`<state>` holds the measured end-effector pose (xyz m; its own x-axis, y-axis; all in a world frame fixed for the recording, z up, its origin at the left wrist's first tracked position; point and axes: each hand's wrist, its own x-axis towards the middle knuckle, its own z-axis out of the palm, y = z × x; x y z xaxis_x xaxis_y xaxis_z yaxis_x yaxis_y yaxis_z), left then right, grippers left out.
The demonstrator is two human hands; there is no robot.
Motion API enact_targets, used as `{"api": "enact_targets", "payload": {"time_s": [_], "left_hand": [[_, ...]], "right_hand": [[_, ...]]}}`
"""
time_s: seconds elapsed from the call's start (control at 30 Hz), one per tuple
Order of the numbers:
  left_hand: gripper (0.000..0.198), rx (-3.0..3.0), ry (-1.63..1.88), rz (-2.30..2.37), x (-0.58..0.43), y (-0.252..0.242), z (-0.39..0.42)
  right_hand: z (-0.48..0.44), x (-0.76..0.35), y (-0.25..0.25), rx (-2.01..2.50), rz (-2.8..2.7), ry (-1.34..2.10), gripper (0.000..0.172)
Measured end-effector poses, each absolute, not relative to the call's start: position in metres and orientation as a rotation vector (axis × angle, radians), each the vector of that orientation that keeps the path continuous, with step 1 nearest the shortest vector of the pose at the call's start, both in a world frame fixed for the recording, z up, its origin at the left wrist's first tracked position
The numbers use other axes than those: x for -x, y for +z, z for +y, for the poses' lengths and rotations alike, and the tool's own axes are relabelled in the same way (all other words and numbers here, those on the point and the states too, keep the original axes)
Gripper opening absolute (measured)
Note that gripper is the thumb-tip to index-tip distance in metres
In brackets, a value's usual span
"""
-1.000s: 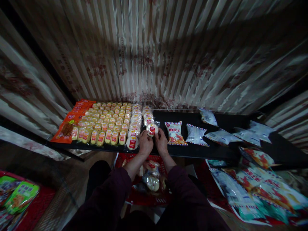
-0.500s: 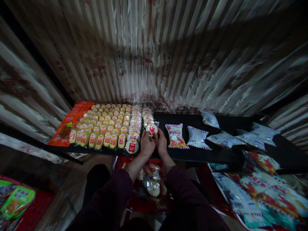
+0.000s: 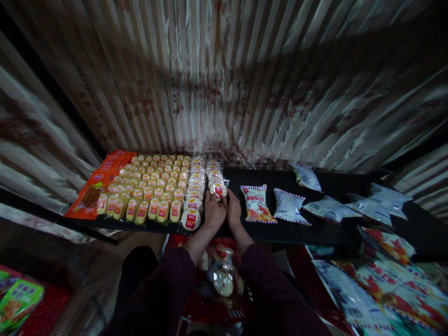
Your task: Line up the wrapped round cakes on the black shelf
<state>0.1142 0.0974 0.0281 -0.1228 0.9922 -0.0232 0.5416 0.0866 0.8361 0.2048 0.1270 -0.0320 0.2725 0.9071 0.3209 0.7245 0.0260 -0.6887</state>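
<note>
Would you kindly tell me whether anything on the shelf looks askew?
Yes: toward the right end of the black shelf, pale bags lie scattered at differing angles, two seemingly overlapping, unlike the orderly lines of round white packets.

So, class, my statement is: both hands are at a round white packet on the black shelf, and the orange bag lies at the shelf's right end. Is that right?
Not quite: the orange bag lies at the left end of the black shelf, as the head view shows. The left hand and right hand are indeed at a round white packet.
</note>
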Motion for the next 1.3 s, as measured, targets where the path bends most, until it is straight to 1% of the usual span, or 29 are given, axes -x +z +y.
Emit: {"api": "enact_targets", "payload": {"time_s": [0.23, 0.53, 0.77, 1.03, 1.3], "left_hand": [[0.051, -1.544, 0.839, 1.801, -0.116, 0.028, 0.098], [0.045, -1.614, 0.927, 1.734, -0.119, 0.015, 0.101], [0.048, -1.671, 0.926, 1.712, -0.121, 0.006, 0.103], [0.056, -1.718, 0.896, 1.671, -0.121, 0.002, 0.104], [0.057, -1.681, 0.886, 1.687, -0.119, 0.008, 0.108]], "right_hand": [[0.132, -0.205, -0.035, 1.786, -1.524, 0.286, 0.043], [0.133, -0.205, -0.036, 1.765, -1.522, 0.294, 0.044], [0.137, -0.209, -0.039, 1.791, -1.490, 0.303, 0.048], [0.151, -0.210, -0.036, 1.801, -1.457, 0.353, 0.047], [0.154, -0.207, -0.027, 1.766, -1.462, 0.444, 0.045]]}}
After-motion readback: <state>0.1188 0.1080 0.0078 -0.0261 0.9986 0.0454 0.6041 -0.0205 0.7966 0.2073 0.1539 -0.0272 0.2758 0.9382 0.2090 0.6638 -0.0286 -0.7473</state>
